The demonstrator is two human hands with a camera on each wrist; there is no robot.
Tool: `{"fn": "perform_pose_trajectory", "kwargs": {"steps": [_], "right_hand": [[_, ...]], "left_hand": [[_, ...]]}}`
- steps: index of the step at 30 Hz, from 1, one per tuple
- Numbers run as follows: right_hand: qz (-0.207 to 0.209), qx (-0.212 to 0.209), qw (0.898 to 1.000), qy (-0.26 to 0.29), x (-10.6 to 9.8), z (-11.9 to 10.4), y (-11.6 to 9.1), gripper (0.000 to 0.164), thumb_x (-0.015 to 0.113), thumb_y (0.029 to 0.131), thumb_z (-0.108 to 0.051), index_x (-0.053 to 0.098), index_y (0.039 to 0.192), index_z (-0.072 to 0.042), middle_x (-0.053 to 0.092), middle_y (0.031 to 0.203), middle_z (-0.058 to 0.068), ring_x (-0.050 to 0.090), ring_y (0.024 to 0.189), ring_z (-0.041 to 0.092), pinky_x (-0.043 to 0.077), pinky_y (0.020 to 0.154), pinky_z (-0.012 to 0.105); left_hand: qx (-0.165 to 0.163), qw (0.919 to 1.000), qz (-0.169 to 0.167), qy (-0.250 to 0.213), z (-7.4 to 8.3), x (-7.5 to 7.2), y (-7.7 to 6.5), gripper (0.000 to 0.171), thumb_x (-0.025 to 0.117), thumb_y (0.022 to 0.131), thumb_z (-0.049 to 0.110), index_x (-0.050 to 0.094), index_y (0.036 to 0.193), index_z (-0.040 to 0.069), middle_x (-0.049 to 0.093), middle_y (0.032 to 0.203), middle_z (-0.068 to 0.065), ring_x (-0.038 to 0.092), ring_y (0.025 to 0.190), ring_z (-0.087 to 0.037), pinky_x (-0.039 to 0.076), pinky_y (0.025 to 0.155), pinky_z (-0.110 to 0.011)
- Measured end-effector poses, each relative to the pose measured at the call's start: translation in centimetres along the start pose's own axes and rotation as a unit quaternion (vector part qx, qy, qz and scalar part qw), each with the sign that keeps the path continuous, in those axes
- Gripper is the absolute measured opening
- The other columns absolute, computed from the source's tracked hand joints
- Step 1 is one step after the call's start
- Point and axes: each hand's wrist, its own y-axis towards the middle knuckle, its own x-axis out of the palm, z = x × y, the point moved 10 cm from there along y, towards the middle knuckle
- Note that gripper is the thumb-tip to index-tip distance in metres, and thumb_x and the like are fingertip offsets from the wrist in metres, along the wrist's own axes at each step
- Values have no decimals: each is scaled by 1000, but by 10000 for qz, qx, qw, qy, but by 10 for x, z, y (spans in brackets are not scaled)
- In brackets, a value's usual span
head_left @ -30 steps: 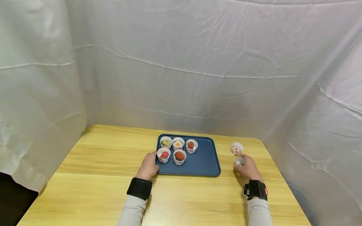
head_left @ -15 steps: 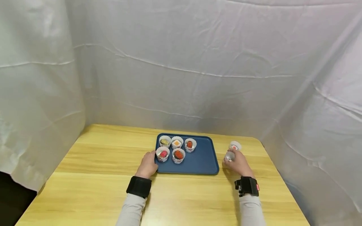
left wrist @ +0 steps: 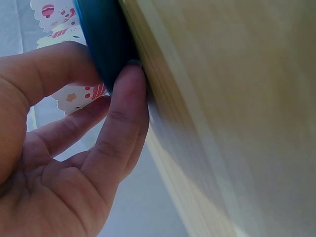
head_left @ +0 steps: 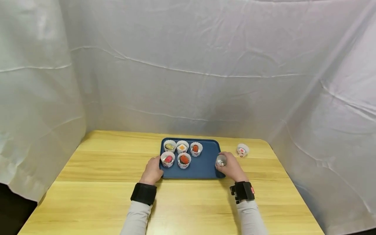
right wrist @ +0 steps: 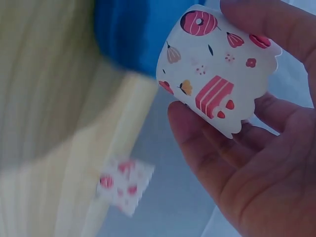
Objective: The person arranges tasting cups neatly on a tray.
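Note:
A blue tray lies on the wooden table and bears several paper baking cups. Its left edge is pinched by my left hand, with the thumb and fingertips at the rim in the left wrist view. My right hand grips a white paper baking cup printed with pink cakes and doughnuts, thumb on one side, fingers on the other. In the head view this cup overlaps the tray's right edge. Something small and pale shows inside it. The tray's cups include one with a red piece and one with an orange-and-white piece.
One more paper baking cup, with a red-and-white piece inside, stands on the table right of the tray. Pale fabric hangs behind the table and along both sides.
My right hand has carried its baking cup left, from the table beside the tray to over the tray's right edge. My left hand stays at the tray's left edge.

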Motion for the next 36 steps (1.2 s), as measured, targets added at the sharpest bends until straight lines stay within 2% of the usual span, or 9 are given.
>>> {"fn": "perform_pose_trajectory", "kwargs": {"steps": [6, 16, 23, 36], "right_hand": [[-185, -77, 9998, -77, 27, -19, 7, 52, 83, 80, -5, 62, 126, 2, 62, 117, 20, 61, 99, 30, 56, 85, 46], [-411, -171, 9989, -110, 53, -33, 11, 51, 83, 80, -7, 62, 126, -1, 61, 115, 15, 59, 96, 25, 56, 84, 42], [-501, -114, 9986, -146, 62, -38, 11, 53, 84, 79, -7, 62, 127, -1, 61, 118, 17, 60, 99, 28, 56, 86, 46], [-555, -196, 9981, -166, 67, -47, 16, 51, 82, 83, -10, 62, 129, -2, 60, 118, 15, 58, 96, 25, 55, 83, 42]], "left_hand": [[320, 9991, 211, 165, 4, -5, 0, 48, 67, 77, -13, 57, 124, -18, 64, 111, -31, 61, 104, -42, 51, 97, -54], [195, 9996, 130, 126, -1, -3, -1, 49, 67, 79, -13, 56, 127, -17, 64, 113, -30, 60, 105, -40, 51, 99, -54], [179, 9997, 118, 116, -1, -2, -2, 51, 68, 78, -13, 55, 127, -18, 63, 115, -31, 60, 106, -41, 50, 99, -54], [32, 10000, 37, 13, -3, 0, 0, 52, 70, 81, -11, 54, 131, -16, 63, 118, -30, 60, 107, -39, 50, 101, -54]]}}
